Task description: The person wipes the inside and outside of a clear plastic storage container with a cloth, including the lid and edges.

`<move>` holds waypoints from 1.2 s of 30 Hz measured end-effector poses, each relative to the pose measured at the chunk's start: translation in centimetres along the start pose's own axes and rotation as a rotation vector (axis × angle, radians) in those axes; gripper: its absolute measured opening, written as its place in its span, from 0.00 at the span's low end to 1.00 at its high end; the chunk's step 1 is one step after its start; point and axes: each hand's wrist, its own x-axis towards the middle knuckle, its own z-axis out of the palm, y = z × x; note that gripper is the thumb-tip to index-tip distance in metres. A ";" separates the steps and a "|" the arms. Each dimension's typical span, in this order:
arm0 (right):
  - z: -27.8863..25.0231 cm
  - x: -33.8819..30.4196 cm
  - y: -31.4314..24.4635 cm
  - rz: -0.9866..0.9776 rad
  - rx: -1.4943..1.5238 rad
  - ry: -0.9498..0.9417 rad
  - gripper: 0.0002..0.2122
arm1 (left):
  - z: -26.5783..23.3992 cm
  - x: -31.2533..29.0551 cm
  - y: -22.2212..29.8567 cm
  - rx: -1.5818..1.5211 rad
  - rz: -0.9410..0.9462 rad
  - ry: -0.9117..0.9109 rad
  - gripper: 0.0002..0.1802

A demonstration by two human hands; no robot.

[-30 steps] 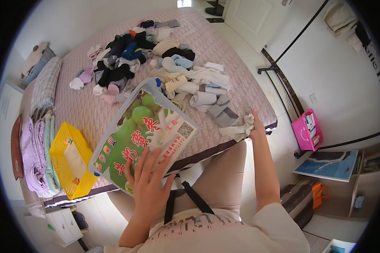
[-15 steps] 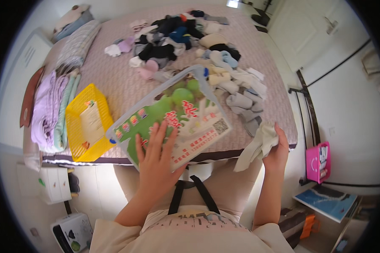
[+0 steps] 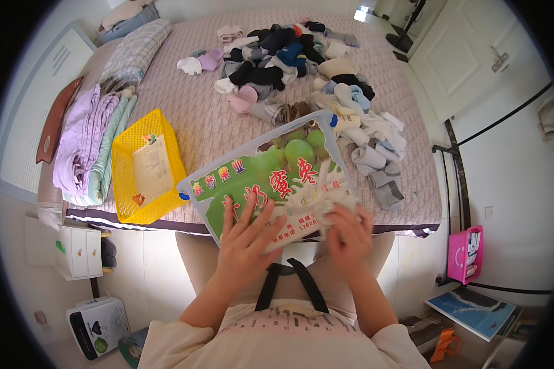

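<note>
Person at the near edge of a bed (image 3: 194,92), with the printed panel (image 3: 258,163) as landmark. Well to the panel's left lies a folded lilac quilt (image 3: 83,147); just beside the panel on that side stands a yellow basket (image 3: 148,213), tilted in view. The left hand (image 3: 247,238) lies palm down on the panel's lower left part, fingers spread. Beyond the panel, toward the bed's far end, is a heap of mostly dark socks (image 3: 261,75). The panel slants across the bed's near edge; whether bed or lap bears it cannot be told. At its lower right corner the right hand (image 3: 352,238), blurred, pinches a crumpled pale cloth (image 3: 334,212) against or just above the printed face. To the panel's right lie pale and grey socks (image 3: 370,158). The step in hand appears to be working the cloth over the panel, the left hand bracing. The next move would seem to call for a firm left palm and a loose pinch, lest the panel slide.
</note>
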 end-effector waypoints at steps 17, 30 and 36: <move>-4.9 7.0 -3.9 0.035 0.342 0.029 0.11 | 4.9 -3.7 -2.6 -0.959 0.213 0.666 0.21; -4.1 11.9 -8.9 -0.206 0.317 -0.364 0.12 | -2.1 6.9 -2.9 -0.554 -0.233 0.405 0.29; -2.8 12.8 -8.1 -0.184 0.322 -0.389 0.11 | -1.2 7.7 -3.8 -0.547 -0.313 0.404 0.28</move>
